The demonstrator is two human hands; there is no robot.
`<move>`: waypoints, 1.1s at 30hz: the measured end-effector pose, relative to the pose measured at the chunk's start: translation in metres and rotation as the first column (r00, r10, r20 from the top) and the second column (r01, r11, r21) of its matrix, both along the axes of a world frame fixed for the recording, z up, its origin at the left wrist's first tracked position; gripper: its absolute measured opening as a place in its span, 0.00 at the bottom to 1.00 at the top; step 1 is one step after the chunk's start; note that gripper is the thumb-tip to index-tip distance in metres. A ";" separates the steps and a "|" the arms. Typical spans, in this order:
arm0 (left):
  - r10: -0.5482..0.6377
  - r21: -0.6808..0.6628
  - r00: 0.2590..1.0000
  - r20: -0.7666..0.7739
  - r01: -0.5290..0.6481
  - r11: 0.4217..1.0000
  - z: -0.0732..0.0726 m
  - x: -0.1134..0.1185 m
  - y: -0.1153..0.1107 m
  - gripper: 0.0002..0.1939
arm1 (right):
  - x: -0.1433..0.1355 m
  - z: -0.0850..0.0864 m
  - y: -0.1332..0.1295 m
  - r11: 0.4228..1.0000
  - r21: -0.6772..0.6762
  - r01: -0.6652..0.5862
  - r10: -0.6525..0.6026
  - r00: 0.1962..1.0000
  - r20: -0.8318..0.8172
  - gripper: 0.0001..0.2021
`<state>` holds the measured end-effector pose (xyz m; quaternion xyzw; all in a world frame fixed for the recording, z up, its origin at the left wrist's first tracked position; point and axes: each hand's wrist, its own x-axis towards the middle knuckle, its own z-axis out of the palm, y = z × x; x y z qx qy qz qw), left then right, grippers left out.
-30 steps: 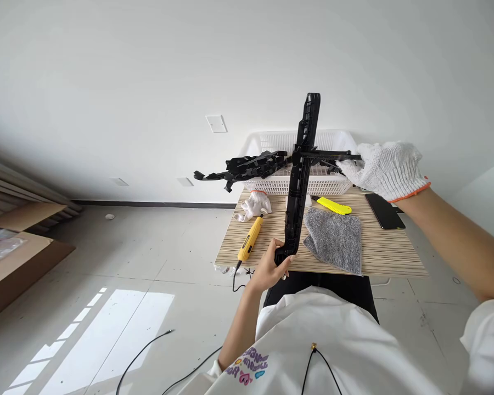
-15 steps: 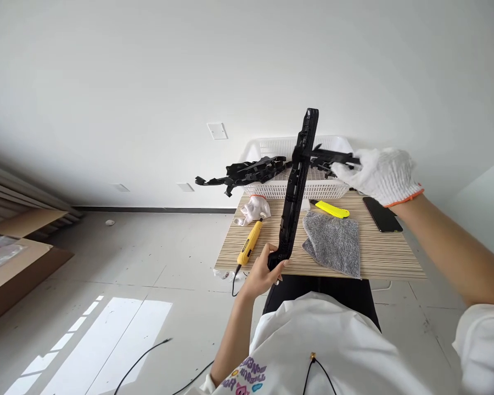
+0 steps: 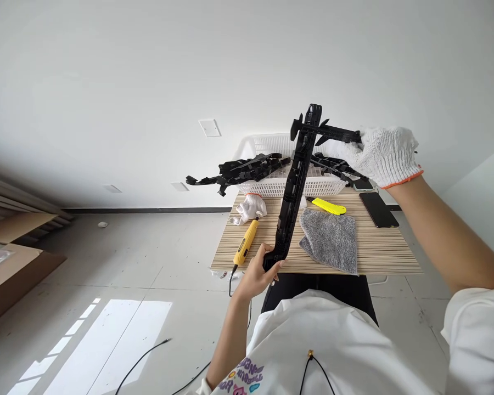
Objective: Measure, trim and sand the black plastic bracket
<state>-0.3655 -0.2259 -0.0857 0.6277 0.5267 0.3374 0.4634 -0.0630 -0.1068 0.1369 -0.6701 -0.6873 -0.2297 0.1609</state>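
Observation:
My left hand (image 3: 258, 274), bare, is closed around the bent lower end of a long black plastic trim part (image 3: 292, 197). The part stands up at a slant over the table, its ribbed inner side showing. In a white knit glove with an orange cuff, my right hand (image 3: 381, 156) grips a black caliper (image 3: 340, 133). The caliper lies across the upper end of the part, one jaw on each side of it. Whether both jaws touch the plastic I cannot tell.
Behind, a white basket (image 3: 271, 189) holds several black plastic parts (image 3: 247, 170), some jutting over its rim. On the striped table (image 3: 379, 252) lie a loose glove (image 3: 250, 208), a yellow corded tool (image 3: 246, 242), a yellow cutter (image 3: 329, 206), a grey cloth (image 3: 331, 241) and a phone (image 3: 379, 209).
My right hand has risen, and the caliper has moved from the middle of the trim part up near its top end. My left hand keeps its hold on the lower end.

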 end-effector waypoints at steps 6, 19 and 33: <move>-0.010 -0.028 1.000 -0.012 0.009 1.000 0.000 -0.003 0.001 0.21 | -0.002 0.000 -0.002 0.997 -0.024 0.069 -0.070 0.997 -0.033 0.31; 0.011 -0.029 1.000 -0.030 -0.012 1.000 -0.007 -0.010 -0.001 0.22 | 0.005 -0.020 0.002 0.999 0.047 0.011 -0.010 1.000 -0.024 0.36; 0.119 0.025 0.991 0.059 -0.120 0.992 -0.006 -0.009 -0.006 0.17 | -0.005 -0.027 -0.009 0.995 -0.049 0.092 -0.094 0.995 -0.037 0.34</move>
